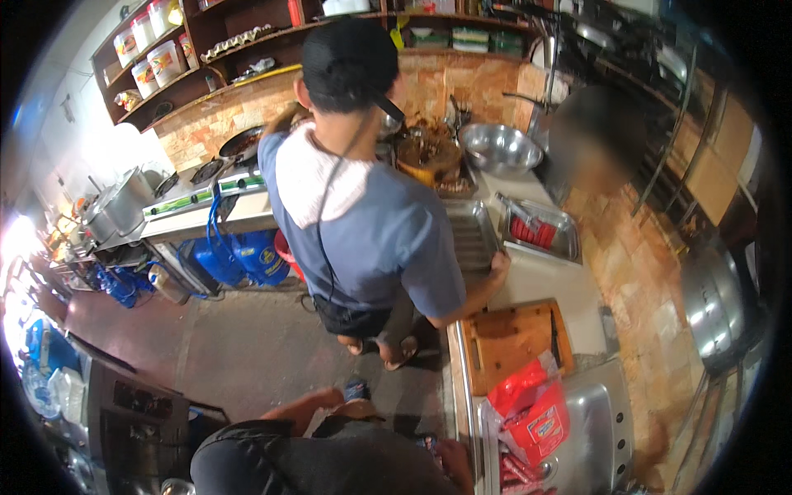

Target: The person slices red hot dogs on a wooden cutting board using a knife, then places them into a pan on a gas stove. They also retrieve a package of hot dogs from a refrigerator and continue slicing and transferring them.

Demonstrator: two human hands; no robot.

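Observation:
At the lower edge, my left hand [328, 398] shows beyond my dark shirt, beside a tan cloth; its fingers are too small and blurred to read. My right hand [452, 459] is low beside the counter's front edge, near the sink [598, 412]; its fingers do not show clearly. Neither hand visibly holds a thing. Red plastic packages [532, 417] lie in the sink on my right. Just past it, a wooden cutting board [511, 338] bears a dark-handled knife [554, 330].
A co-worker [355, 223] in blue shirt and black cap stands ahead, a hand [499, 266] at a ridged metal tray [472, 235]. Beyond are a steel bowl [501, 147], a pan with red items [540, 229] and a stove [198, 196]. Blue gas cylinders [257, 257] stand under the counter.

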